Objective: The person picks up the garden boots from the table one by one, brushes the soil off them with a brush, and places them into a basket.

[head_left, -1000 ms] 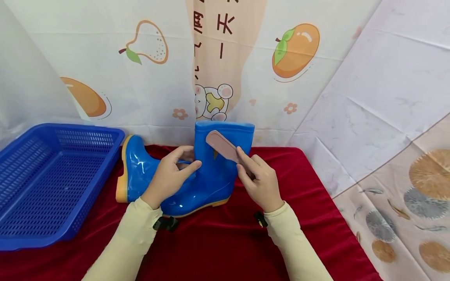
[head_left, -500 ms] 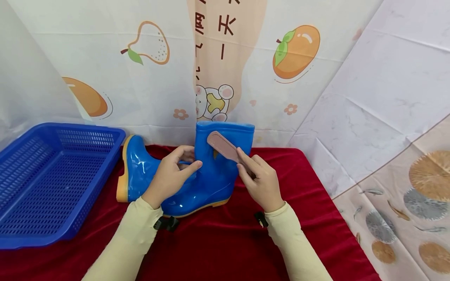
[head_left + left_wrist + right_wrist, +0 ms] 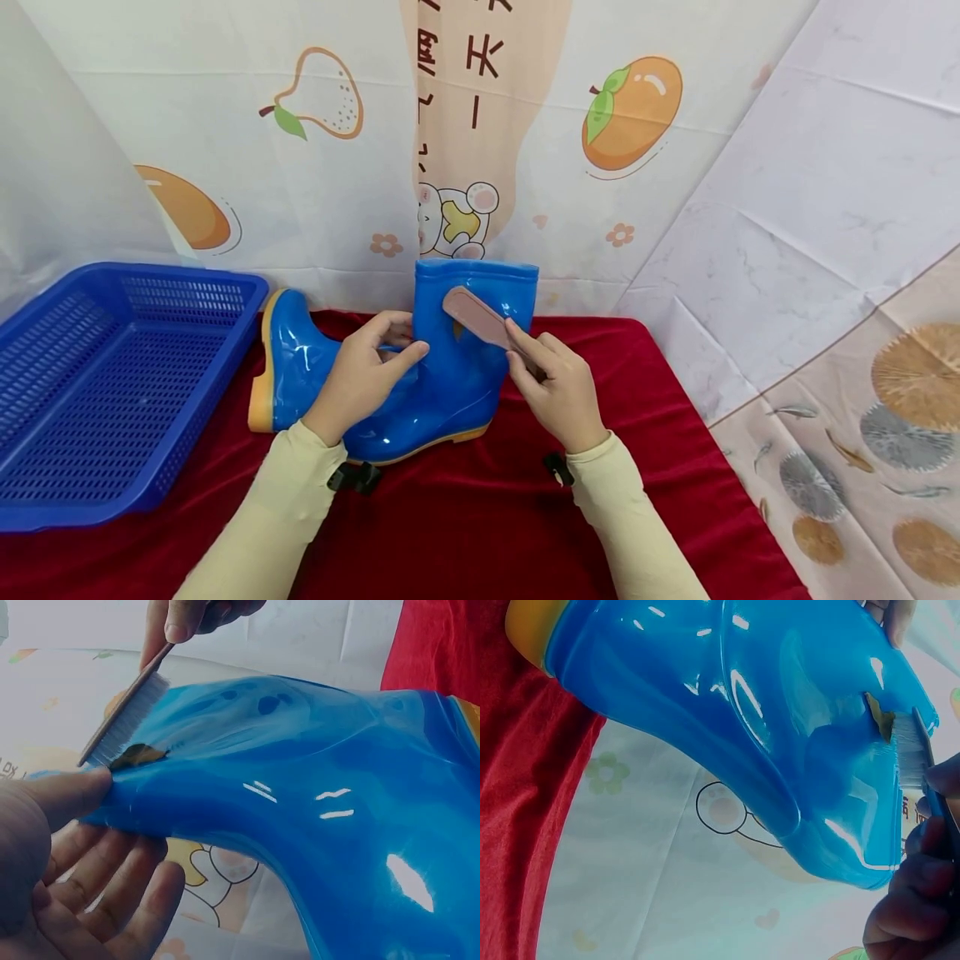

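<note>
On the red cloth (image 3: 465,517), mid-scene: blue rain boot (image 3: 442,375) standing upright on its sole, shaft (image 3: 480,292) rising vertical at right, toe hidden behind the left hand (image 3: 360,379). Left hand grips the boot at the ankle, thumb (image 3: 408,357) pressed on the near face, fingers curled round the far side; left wrist view shows them loosely spread behind the shaft. Right hand (image 3: 558,392) pinches the handle of a brown brush (image 3: 476,317), index finger laid along it. Brush long axis runs diagonally, head up and left, handle down and right; white bristles (image 3: 131,720) rest against the shaft beside a yellow-brown mark (image 3: 139,756). Second blue boot (image 3: 288,367) stands just behind, to the left, yellow heel (image 3: 258,400) facing left. Blue perforated basket (image 3: 97,375) on the cloth at far left. Fruit-print sheet (image 3: 322,167) hangs behind; marble-pattern sheet (image 3: 810,208) at right.
</note>
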Demonstrator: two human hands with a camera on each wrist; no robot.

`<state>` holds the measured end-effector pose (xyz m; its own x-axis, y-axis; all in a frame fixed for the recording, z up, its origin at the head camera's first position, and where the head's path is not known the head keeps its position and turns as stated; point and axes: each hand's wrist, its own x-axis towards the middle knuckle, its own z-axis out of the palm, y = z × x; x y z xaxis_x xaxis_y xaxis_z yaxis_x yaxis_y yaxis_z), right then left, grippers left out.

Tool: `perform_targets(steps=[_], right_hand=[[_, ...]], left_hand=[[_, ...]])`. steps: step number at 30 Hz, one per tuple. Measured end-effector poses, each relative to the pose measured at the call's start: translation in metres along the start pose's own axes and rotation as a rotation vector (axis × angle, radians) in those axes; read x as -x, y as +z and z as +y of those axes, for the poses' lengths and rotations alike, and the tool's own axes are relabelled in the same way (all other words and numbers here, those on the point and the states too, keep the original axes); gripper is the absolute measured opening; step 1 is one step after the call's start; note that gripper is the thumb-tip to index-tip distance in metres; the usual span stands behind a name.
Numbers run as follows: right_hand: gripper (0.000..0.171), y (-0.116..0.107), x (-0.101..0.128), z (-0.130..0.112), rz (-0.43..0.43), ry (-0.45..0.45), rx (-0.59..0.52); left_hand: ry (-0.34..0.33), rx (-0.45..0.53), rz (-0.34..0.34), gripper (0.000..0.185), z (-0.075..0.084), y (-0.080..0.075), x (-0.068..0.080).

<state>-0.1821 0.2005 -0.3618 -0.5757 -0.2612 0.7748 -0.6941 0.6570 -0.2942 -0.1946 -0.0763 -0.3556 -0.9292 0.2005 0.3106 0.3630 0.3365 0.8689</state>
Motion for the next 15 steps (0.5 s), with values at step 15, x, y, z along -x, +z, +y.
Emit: perform_targets(steps=[15], right_hand=[[0.046,-0.0039,0.0009,0.0041,0.003,0.050,-0.023]], left_hand=[[-0.036,-0.026,0.049,0.044,-0.0001,-0.0004,0.0009]])
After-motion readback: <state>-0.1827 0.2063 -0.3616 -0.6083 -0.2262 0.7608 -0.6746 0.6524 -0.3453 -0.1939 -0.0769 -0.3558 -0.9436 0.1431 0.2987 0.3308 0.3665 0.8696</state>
